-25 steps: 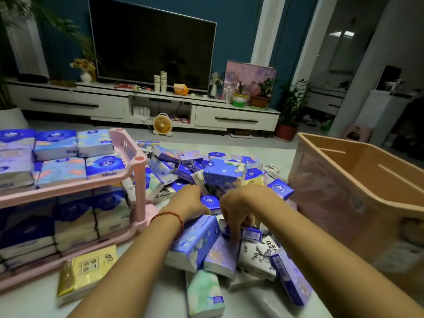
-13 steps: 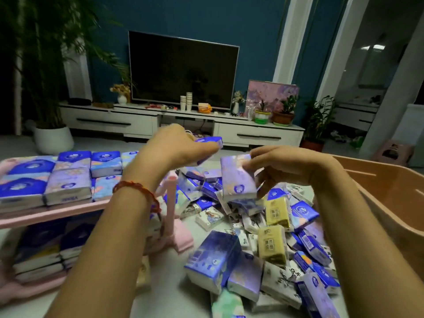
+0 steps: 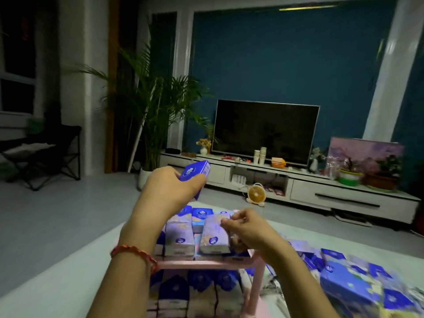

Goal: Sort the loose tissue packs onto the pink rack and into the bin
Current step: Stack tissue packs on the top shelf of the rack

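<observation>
Grips in the left hand (image 3: 169, 187) a dark blue plastic-wrapped tissue pack (image 3: 195, 172), fingers curled round its near end, far end tilted up. Holds it in the air, well above the far left part of the pink plastic two-tier rack (image 3: 206, 263). Wears on that wrist a red beaded bracelet (image 3: 135, 252).

Pinches with the right hand (image 3: 247, 228), fingers bent, the far right corner of a pale lavender flowered tissue pack (image 3: 214, 236). Keeps that pack lying flat on the rack's top shelf, at the right end, just beside a row of similar lavender and blue packs (image 3: 181, 232). Cannot tell whether it rests fully on the shelf or is partly lifted.

Shows on the lower shelf more blue-and-white packs (image 3: 199, 292) standing close together. Stands on a pale bench (image 3: 57, 283), near the middle. To the right of the rack, on the same bench, spreads a loose heap of blue and lavender tissue packs (image 3: 358, 281), blurred.

Far behind, against a dark teal wall: a black flat television (image 3: 266, 131) on a long white low cabinet (image 3: 344, 196), a small orange round fan (image 3: 256, 193) on the floor in front of it, and a tall green palm plant (image 3: 156, 99) to the left.
</observation>
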`<state>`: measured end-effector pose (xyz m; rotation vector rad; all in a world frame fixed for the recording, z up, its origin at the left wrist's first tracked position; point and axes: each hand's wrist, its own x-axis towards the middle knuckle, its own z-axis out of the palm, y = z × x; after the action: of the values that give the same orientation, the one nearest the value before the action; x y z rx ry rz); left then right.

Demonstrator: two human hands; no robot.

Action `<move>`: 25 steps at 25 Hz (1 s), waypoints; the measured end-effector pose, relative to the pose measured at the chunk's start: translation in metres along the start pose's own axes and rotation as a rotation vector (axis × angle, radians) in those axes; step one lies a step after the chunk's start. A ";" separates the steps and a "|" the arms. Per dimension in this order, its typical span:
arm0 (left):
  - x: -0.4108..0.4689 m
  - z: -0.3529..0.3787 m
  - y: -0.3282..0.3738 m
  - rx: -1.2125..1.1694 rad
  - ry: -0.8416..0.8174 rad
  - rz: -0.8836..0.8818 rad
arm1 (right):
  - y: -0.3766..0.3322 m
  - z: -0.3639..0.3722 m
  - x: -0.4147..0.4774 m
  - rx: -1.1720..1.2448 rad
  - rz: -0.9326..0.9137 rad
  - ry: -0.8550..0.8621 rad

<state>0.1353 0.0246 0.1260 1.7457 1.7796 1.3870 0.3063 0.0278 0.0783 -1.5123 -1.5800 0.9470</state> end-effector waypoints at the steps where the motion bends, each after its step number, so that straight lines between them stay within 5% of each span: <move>1: -0.001 0.004 0.002 -0.005 -0.019 0.007 | 0.000 0.004 0.003 -0.020 -0.015 0.005; 6: -0.001 0.023 0.000 0.047 -0.116 -0.002 | 0.000 0.006 0.005 -0.173 -0.077 -0.030; 11: -0.013 0.045 0.003 0.110 -0.182 -0.008 | -0.012 -0.021 -0.006 0.313 -0.040 -0.027; 20: -0.040 0.096 0.023 0.376 -0.112 0.244 | 0.010 -0.029 -0.003 0.302 0.026 0.155; 25: -0.044 0.080 0.032 0.169 -0.419 0.232 | 0.026 -0.047 0.001 0.225 0.059 0.217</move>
<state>0.2254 0.0125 0.0928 2.1941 1.5373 0.8706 0.3601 0.0302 0.0763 -1.4558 -1.2383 0.9259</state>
